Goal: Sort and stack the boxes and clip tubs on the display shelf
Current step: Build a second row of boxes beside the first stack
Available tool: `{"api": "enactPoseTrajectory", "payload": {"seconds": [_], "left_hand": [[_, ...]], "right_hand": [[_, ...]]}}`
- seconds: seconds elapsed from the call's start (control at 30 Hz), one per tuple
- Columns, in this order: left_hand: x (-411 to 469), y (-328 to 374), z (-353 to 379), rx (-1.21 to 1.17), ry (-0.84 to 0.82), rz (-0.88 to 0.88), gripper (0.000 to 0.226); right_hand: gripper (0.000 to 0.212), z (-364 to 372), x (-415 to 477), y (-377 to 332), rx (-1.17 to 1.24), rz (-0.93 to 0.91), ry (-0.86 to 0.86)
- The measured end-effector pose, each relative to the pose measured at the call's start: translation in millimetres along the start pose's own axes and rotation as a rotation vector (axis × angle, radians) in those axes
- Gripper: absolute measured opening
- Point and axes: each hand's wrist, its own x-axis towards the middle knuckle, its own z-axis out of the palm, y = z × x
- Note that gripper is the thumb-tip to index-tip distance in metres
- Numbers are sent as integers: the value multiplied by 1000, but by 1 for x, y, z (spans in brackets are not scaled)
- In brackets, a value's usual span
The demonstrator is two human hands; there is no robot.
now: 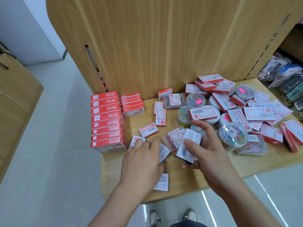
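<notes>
Two hands work at lower centre: the right hand [211, 154] has its grip closed on a small white box [184, 152], thumb across its face, while the left hand [141, 159] lies over loose small boxes [164, 153]; whether that grip pinches one I cannot tell. The held box probably wants squaring, label up, and setting with its own kind near the short stack [132, 104] and tall red stack [108, 122] at left. Clip tubs [232, 134] and more boxes lie jumbled at right on the wooden shelf [180, 182]; pale floor tiles [49, 161] and shoes [155, 218] show below.
</notes>
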Motion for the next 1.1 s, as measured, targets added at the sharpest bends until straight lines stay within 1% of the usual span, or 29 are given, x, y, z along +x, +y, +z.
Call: {"api": "enactPoseTrajectory", "payload": {"seconds": [0.03,0.1,0.17,0.2,0.23,0.3,0.33,0.37,0.4,0.47,0.57,0.63,0.7,0.77,0.83,0.9,1.0,1.03,1.1], "left_hand": [[1,-1,1,-8,0,-1,53],[1,-2,-1,-105,17,-42,52],[-4,-3,-10,-297,106,-140,40],[-6,-2,-18,-485,148,-216,32],[-7,1,-26,-752,166,-306,26],[-8,7,-39,-1412,78,-469,19],[-8,9,-44,-1660,32,-517,20],[-7,10,-44,-1806,3,-537,23],[-7,11,-44,-1865,-6,-546,24],[-7,13,-43,-1885,1,-536,26],[-8,14,-41,-1780,24,-454,29],[-9,15,-40,-1728,16,-381,29],[-9,15,-39,-1734,10,-344,30],[-9,15,-38,-1761,-2,-313,32],[-9,16,-37,-1779,-25,-285,30],[-9,18,-36,-1817,-38,-297,31],[-9,20,-34,-1862,-33,-334,37],[-9,21,-33,-1865,-28,-341,37],[-8,24,-30,-1829,15,-354,31]], "right_hand": [[45,-1,0,1,-20,-6,10],[49,-4,-2,2,-47,-23,36],[50,-7,-2,1,-67,-42,64],[49,-7,-2,-1,-72,-51,73],[48,-8,-2,-2,-68,-58,77],[42,-6,-3,-5,-55,-73,62],[39,-2,-3,-6,-50,-88,47],[37,2,-5,-8,-46,-110,33],[36,7,-6,-9,-40,-135,21],[31,15,-9,-9,-21,-175,4],[16,23,-12,-7,17,-206,-34],[14,25,-13,-5,39,-220,-57],[13,25,-12,-2,36,-241,-68],[19,23,-12,1,-24,-255,-61],[32,21,-11,1,-84,-259,-40],[44,22,-11,-2,-80,-249,-53],[61,21,-10,-9,-107,-229,-82],[60,20,-10,-10,-114,-223,-77],[47,20,-9,-10,-130,-220,-53]]}}
